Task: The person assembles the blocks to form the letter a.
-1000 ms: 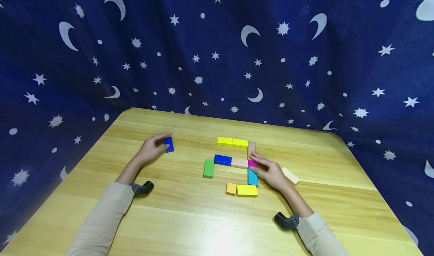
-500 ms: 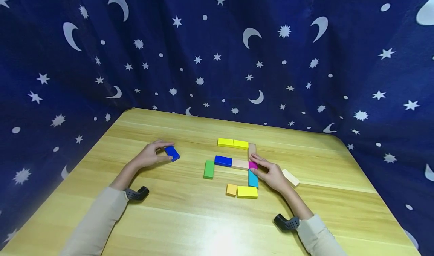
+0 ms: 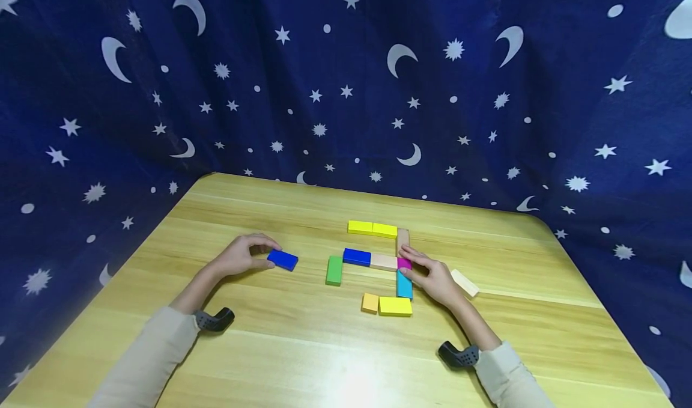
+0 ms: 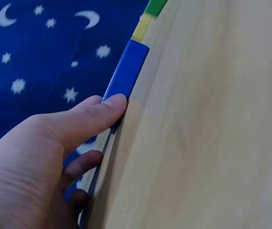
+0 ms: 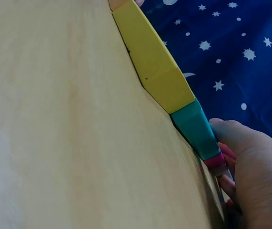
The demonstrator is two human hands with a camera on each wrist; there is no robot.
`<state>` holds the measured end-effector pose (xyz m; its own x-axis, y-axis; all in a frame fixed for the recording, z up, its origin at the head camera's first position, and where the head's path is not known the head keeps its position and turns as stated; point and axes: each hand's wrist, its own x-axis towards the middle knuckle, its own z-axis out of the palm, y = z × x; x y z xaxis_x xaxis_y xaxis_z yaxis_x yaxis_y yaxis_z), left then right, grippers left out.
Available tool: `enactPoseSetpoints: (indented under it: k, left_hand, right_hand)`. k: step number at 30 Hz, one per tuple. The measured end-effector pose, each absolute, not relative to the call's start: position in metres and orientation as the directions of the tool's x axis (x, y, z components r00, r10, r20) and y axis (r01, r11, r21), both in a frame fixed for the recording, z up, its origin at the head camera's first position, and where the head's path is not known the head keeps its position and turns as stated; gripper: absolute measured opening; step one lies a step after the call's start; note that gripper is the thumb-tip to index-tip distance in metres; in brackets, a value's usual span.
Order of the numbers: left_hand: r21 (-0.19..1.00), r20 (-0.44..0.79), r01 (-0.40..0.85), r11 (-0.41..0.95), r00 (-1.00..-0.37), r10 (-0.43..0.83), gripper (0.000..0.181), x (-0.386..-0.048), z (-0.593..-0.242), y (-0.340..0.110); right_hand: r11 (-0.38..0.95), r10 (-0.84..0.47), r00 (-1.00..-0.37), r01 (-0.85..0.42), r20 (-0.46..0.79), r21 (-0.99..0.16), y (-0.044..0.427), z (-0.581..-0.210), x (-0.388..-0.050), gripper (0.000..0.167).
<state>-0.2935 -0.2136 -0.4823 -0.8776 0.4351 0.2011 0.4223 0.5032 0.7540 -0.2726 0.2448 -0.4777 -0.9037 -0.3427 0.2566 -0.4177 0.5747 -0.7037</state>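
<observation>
In the head view my left hand (image 3: 244, 256) pinches one end of a blue rectangular block (image 3: 283, 260) low over the table, left of the other blocks. The left wrist view shows the thumb (image 4: 100, 114) on this blue block (image 4: 128, 69). My right hand (image 3: 435, 279) rests by the right column, fingertips near a beige block (image 3: 402, 238) and thumb at a magenta block (image 3: 404, 264), above a light blue block (image 3: 404, 284). In the right wrist view the thumb lies beside the teal-looking block (image 5: 195, 129); the other fingers are partly hidden.
Two yellow blocks (image 3: 372, 229) form the top row. A second blue block (image 3: 357, 257) and another beige block (image 3: 383, 262) make the middle row, beside a green block (image 3: 334, 271). Below lie an orange block (image 3: 370, 303) and a yellow block (image 3: 395, 306). A cream block (image 3: 465, 283) lies right.
My left hand has moved toward me and a little to the right with the blue block, turning it from lengthwise to nearly crosswise. The right hand has stayed in place.
</observation>
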Motion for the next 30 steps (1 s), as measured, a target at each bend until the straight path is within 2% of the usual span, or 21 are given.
enactPoseSetpoints:
  k: [6,14,22,30]
  left_hand:
    - [0.763,0.191,0.456,0.458,-0.836,0.515,0.033,-0.28,-0.483,-0.19]
    - [0.754,0.237,0.537,0.379,-0.76,0.605,0.032,-0.256,-0.484,-0.15]
    - [0.664,0.27,0.608,0.436,-0.738,0.618,0.033,-0.23,-0.48,-0.109]
    - [0.584,0.327,0.647,0.49,-0.74,0.588,0.033,-0.224,-0.485,-0.092]
  right_hand:
    - [0.589,-0.335,-0.907,-0.412,0.254,-0.696,0.246,-0.479,-0.274,0.047]
    - [0.589,-0.333,-0.908,-0.412,0.255,-0.696,0.245,-0.48,-0.274,0.047]
    - [0.581,-0.336,-0.909,-0.407,0.248,-0.704,0.243,-0.478,-0.272,0.047]
    - [0.568,-0.343,-0.907,-0.407,0.245,-0.715,0.243,-0.478,-0.273,0.046]
